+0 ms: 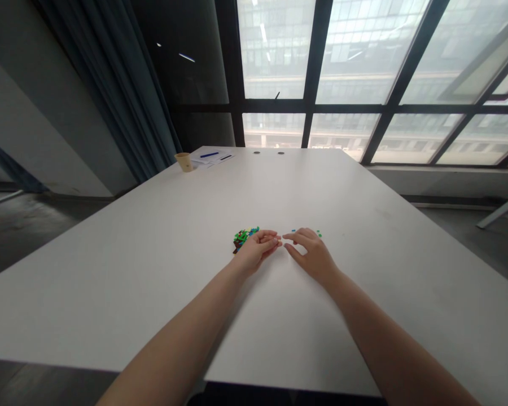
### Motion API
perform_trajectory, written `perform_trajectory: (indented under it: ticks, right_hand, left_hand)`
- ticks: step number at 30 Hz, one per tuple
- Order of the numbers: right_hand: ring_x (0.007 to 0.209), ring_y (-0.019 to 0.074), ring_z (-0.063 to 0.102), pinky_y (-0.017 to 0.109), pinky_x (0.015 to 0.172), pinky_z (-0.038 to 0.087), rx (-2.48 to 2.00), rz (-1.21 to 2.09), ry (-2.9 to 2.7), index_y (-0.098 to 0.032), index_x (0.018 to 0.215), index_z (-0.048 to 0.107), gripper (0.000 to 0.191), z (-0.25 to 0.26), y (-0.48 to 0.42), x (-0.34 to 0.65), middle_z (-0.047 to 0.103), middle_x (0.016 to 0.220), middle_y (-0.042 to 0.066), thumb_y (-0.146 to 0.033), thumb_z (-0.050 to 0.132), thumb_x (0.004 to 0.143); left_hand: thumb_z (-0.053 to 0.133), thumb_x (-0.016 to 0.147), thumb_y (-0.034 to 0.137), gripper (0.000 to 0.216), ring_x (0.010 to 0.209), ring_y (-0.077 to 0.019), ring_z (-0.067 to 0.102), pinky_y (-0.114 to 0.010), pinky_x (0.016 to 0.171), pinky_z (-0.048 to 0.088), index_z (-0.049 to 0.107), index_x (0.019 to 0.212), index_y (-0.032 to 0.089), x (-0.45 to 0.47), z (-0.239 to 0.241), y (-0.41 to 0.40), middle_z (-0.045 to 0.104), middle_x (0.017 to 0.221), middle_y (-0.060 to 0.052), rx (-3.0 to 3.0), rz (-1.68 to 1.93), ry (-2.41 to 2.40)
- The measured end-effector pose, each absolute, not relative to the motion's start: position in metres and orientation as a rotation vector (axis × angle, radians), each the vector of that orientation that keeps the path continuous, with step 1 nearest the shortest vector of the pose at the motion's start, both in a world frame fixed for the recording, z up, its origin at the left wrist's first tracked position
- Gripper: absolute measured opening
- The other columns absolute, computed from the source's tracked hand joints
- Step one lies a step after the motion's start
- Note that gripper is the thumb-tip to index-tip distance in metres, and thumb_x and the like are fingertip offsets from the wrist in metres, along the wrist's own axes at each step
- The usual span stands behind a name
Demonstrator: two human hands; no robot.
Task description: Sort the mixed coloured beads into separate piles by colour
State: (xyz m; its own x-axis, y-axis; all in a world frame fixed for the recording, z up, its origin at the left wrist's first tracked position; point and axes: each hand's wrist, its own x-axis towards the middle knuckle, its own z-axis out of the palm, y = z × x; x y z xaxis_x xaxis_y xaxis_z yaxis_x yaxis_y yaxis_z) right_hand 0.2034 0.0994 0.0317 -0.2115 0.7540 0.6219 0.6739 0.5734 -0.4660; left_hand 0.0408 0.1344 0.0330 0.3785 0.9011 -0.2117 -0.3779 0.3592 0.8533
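Observation:
Over the middle of the white table (pixel 173 270), my left hand (pixel 258 251) has its thumb and fingers pressed together. Whatever is between its fingertips, if anything, is too small to make out. Just beyond it lies a heap of small toy bricks (pixel 242 237) in green, brown, blue and red, partly covered by the hand. My right hand (pixel 311 254) faces the left fingertips across a narrow gap, thumb and forefinger apart, with nothing visible between them. Several loose green bricks (pixel 319 233) lie behind the right hand, and a blue brick (pixel 293 230) shows near its fingers.
At the far left of the table stands a tan paper cup (pixel 184 162), beside sheets of paper (pixel 214 159) with a blue pen (pixel 209 154) on them. Two dark round discs (pixel 281 153) sit at the far edge. Beyond are windows and a blue curtain (pixel 122 96).

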Motion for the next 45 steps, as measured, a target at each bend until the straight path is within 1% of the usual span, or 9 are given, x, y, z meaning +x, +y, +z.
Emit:
perform_trajectory:
  ticks: [9, 15, 21, 26, 29, 32, 34, 39, 45]
  right_hand:
    - [0.075, 0.0155, 0.052, 0.031, 0.076, 0.041, -1.1, 0.069, -1.945, -0.022, 0.092, 0.062, 0.014, 0.033, 0.098, 0.202, 0.058, 0.075, 0.002, -0.024, 0.053, 0.081]
    - [0.076, 0.0158, 0.052, 0.031, 0.076, 0.042, -1.13, 0.101, -1.958, -0.023, 0.089, 0.065, 0.015, 0.035, 0.098, 0.202, 0.058, 0.076, 0.003, -0.025, 0.052, 0.082]
    - [0.075, 0.0153, 0.053, 0.031, 0.075, 0.042, -1.132, 0.114, -1.927, -0.024, 0.083, 0.066, 0.014, 0.033, 0.097, 0.2, 0.059, 0.075, 0.003, -0.024, 0.052, 0.081]
    - [0.076, 0.0146, 0.053, 0.028, 0.074, 0.041, -1.146, 0.096, -1.922, -0.021, 0.08, 0.065, 0.013, 0.034, 0.098, 0.201, 0.059, 0.075, 0.003, -0.023, 0.052, 0.081]
    - [0.074, 0.0151, 0.053, 0.028, 0.073, 0.04, -1.332, 0.003, -1.909, -0.021, 0.08, 0.066, 0.014, 0.038, 0.104, 0.223, 0.059, 0.072, 0.003, -0.025, 0.052, 0.08]
    - [0.072, 0.0178, 0.054, 0.031, 0.068, 0.039, -1.806, -0.143, -1.72, -0.021, 0.08, 0.068, 0.017, 0.04, 0.11, 0.267, 0.059, 0.072, 0.004, -0.027, 0.052, 0.078]
    - [0.074, 0.0202, 0.055, 0.033, 0.065, 0.039, -2.161, -0.15, -1.522, -0.022, 0.079, 0.069, 0.018, 0.037, 0.112, 0.3, 0.062, 0.079, 0.007, -0.029, 0.053, 0.075]
    - [0.075, 0.0218, 0.058, 0.034, 0.065, 0.041, -2.517, 0.108, -1.277, -0.025, 0.076, 0.071, 0.015, 0.022, 0.116, 0.342, 0.065, 0.081, 0.007, -0.032, 0.061, 0.067]
    - [0.077, 0.0224, 0.059, 0.035, 0.066, 0.042, -2.505, 0.078, -1.27, -0.025, 0.079, 0.071, 0.017, 0.02, 0.119, 0.336, 0.067, 0.085, 0.009, -0.032, 0.059, 0.068]
  left_hand:
    - [0.074, 0.061, 0.015, 0.02, 0.061, -0.0032, 0.056, -0.012, 0.061, 0.044, 0.058, 0.074, 0.013, 0.044, 0.036, 0.13, 0.058, 0.066, 0.002, 0.687, 0.802, 0.737]
    - [0.068, 0.069, 0.013, 0.012, 0.062, -0.0019, 0.055, -0.012, 0.065, 0.045, 0.056, 0.069, 0.013, 0.047, 0.034, 0.13, 0.056, 0.066, 0.003, 0.603, 0.77, 0.703]
    - [0.073, 0.064, 0.019, 0.019, 0.057, -0.0016, 0.052, -0.011, 0.058, 0.043, 0.055, 0.071, 0.014, 0.047, 0.032, 0.129, 0.053, 0.063, 0.004, 0.638, 0.781, 0.714]
    - [0.074, 0.06, 0.033, 0.03, 0.058, -0.0045, 0.05, -0.016, 0.058, 0.041, 0.054, 0.073, 0.015, 0.045, 0.028, 0.133, 0.052, 0.064, 0.003, 0.899, 0.795, 0.804]
    - [0.067, 0.067, 0.032, 0.021, 0.062, -0.0098, 0.051, -0.023, 0.063, 0.042, 0.057, 0.077, 0.016, 0.036, 0.03, 0.138, 0.055, 0.069, 0.0, 1.451, 0.816, 1.047]
    - [0.061, 0.069, 0.022, 0.01, 0.073, -0.0158, 0.052, -0.029, 0.074, 0.041, 0.061, 0.077, 0.017, 0.023, 0.034, 0.144, 0.058, 0.076, -0.004, 2.031, 0.742, 1.287]
    - [0.06, 0.068, 0.017, 0.011, 0.081, -0.0191, 0.053, -0.031, 0.079, 0.039, 0.063, 0.078, 0.017, 0.014, 0.035, 0.148, 0.059, 0.083, -0.006, 2.217, 0.617, 1.339]
    - [0.063, 0.058, 0.01, 0.019, 0.09, -0.0228, 0.053, -0.033, 0.084, 0.038, 0.066, 0.075, 0.017, 0.006, 0.03, 0.155, 0.059, 0.094, -0.008, 2.268, 0.472, 1.31]
    - [0.056, 0.058, 0.004, 0.016, 0.077, -0.0197, 0.053, -0.028, 0.073, 0.039, 0.063, 0.057, 0.019, 0.008, 0.027, 0.157, 0.06, 0.072, -0.004, 2.236, 0.515, 1.275]
